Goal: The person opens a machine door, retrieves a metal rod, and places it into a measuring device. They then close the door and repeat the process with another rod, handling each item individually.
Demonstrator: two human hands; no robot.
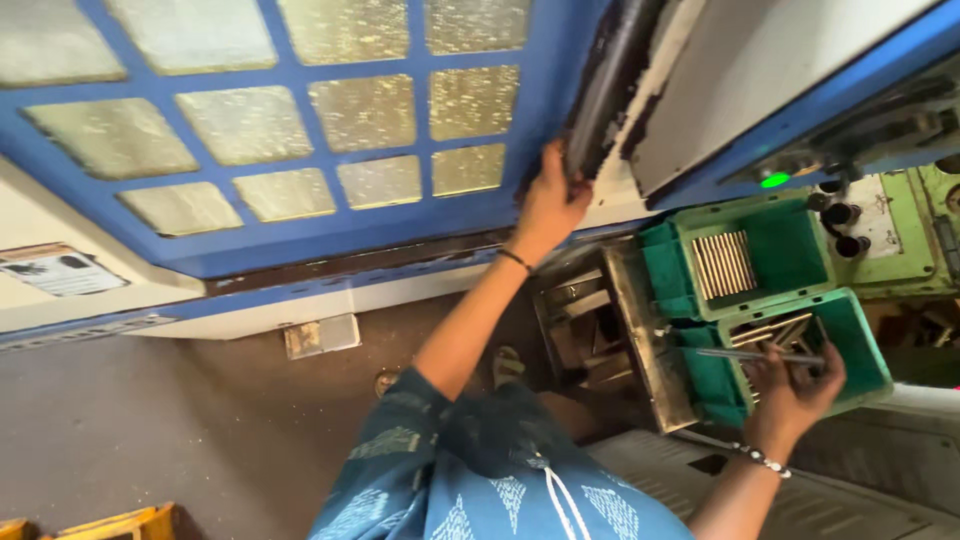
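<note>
Your left hand [550,205] is closed around the dark handle [610,90] at the edge of the blue machine door [300,130], arm stretched forward. Your right hand [795,385] pinches a thin metal rod [755,355] over the nearer green bin [860,345], which holds more rods lying loose. Just beyond that hand, the farther green bin [790,240] holds a neat row of rods. Judged from this: one rod is picked up and the door is gripped; loading appears not yet done.
</note>
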